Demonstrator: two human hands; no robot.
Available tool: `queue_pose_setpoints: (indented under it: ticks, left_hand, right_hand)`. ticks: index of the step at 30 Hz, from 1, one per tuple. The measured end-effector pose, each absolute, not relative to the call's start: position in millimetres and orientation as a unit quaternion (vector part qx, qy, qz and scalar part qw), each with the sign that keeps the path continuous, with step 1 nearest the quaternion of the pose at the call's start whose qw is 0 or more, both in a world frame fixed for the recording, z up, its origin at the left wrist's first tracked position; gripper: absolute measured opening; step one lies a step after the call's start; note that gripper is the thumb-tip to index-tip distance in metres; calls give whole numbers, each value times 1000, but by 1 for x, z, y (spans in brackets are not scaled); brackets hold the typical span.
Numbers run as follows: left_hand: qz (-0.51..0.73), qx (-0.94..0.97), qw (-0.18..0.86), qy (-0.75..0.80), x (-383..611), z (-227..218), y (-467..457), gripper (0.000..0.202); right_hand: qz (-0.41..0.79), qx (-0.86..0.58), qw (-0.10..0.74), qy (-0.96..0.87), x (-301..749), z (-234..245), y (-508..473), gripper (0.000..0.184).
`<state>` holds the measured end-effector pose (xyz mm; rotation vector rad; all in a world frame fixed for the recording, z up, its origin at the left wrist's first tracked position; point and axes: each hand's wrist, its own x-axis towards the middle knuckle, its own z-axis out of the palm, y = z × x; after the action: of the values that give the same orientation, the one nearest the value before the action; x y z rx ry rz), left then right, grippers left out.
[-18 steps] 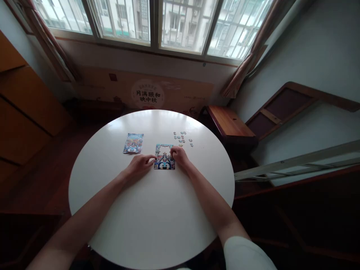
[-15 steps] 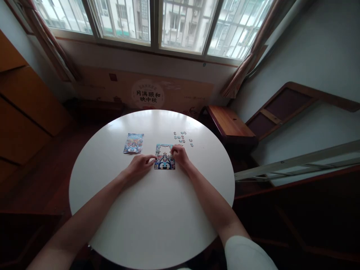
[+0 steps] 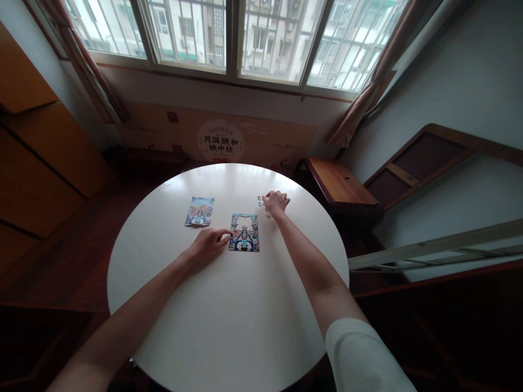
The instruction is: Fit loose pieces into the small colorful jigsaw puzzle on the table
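A partly assembled jigsaw puzzle (image 3: 244, 243) lies flat on the white round table (image 3: 229, 316), with a gap in its upper middle where the white shows through. My left hand (image 3: 207, 243) rests at its left edge, thumb and forefinger stretched out and touching the border; it holds nothing. Up and to the right, my right hand (image 3: 275, 202) is over the loose puzzle pieces (image 3: 259, 201), its fingers apart. The hand covers several of the pieces, and no piece shows in its fingers.
A printed picture packet (image 3: 200, 211) with similar artwork lies to the left of the puzzle. Beyond the table stand a small wooden desk (image 3: 337, 182) on the right and barred windows (image 3: 229, 38) at the back. A pale rail (image 3: 429, 247) runs along the right side.
My right hand has left the puzzle's right edge and moved up and right onto the loose pieces. My left hand stays at the left edge. The whole view has shifted slightly.
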<state>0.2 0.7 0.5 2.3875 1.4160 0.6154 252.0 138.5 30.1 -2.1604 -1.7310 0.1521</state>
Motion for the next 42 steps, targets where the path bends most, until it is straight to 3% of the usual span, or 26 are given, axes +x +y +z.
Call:
queue_pose_setpoints:
  ticks: [5, 16, 25, 29, 35, 39, 42]
  left_hand:
    - [220, 827, 156, 494, 1, 1, 1, 35]
    - [218, 827, 161, 493, 3, 4, 0, 33]
    - [218, 827, 160, 494, 3, 4, 1, 34]
    - [222, 825, 161, 494, 2, 4, 1, 33]
    - [223, 826, 160, 493, 2, 3, 0, 34]
    - [218, 830, 153, 490, 2, 2, 0, 34]
    - [217, 833, 148, 486, 1, 1, 0, 34]
  right_hand:
    - [33, -778, 149, -609, 239, 22, 154, 34]
    - [94, -772, 267, -568, 225, 7, 172, 12]
    - [155, -769, 189, -591, 227, 17, 168, 10]
    - [151, -718, 244, -635, 227, 20, 160, 6]
    - [199, -620, 376, -659, 229, 27, 126, 18]
    - [270, -529, 374, -712, 228, 20, 91, 16]
    - [227, -534, 377, -722, 220, 9, 66, 11]
